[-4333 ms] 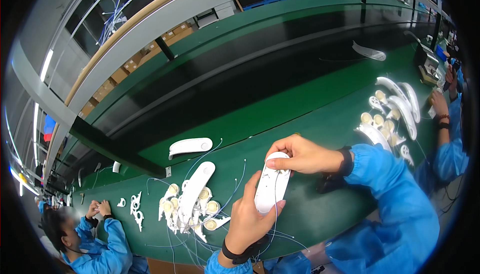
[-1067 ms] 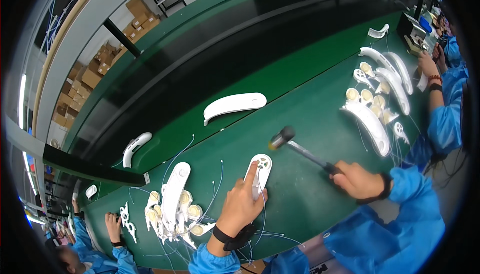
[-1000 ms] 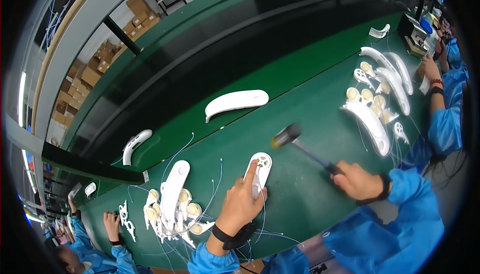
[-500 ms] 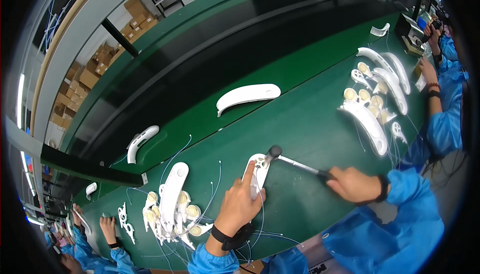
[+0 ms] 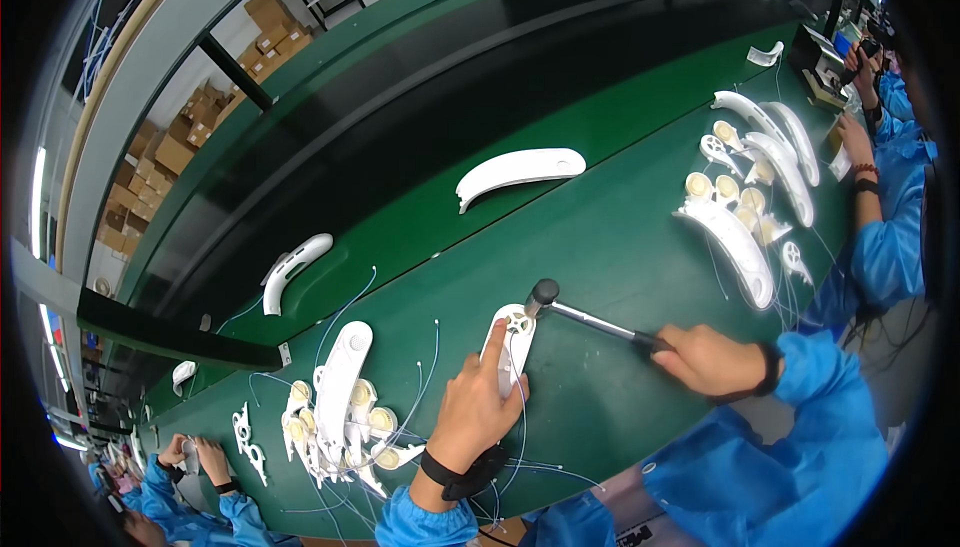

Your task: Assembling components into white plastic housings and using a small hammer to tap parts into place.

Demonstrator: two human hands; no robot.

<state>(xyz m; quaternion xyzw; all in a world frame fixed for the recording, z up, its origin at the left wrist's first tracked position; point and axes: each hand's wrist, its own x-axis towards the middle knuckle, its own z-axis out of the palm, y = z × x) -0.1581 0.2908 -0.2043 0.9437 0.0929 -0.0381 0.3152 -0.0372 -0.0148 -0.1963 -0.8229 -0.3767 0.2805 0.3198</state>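
Observation:
My left hand (image 5: 474,405) grips a white plastic part (image 5: 516,340) on the green bench, its index finger laid along the part toward a spoked round opening at the far end. A thin cable hangs from this part. In my right hand (image 5: 708,359) is the black handle of a hammer (image 5: 600,327). Its dark round head (image 5: 543,294) is at the part's far end; I cannot tell whether they touch. Left of my left hand lies a pile of white parts with cream discs (image 5: 362,393) and loose cables, with a long curved white shell (image 5: 344,377) on top.
Beyond the bench (image 5: 610,247), a strip carries a curved white shell (image 5: 521,172) and a smaller curved piece (image 5: 297,272). More shells (image 5: 735,252) and disc parts lie at the right, near a co-worker's arm (image 5: 868,192). At the far left, another co-worker's hands (image 5: 198,459) hold a white piece.
The shells on the far strip have shifted right and away. My hammer head has moved slightly left and up in the picture. The left co-worker's hands have come together around a white piece.

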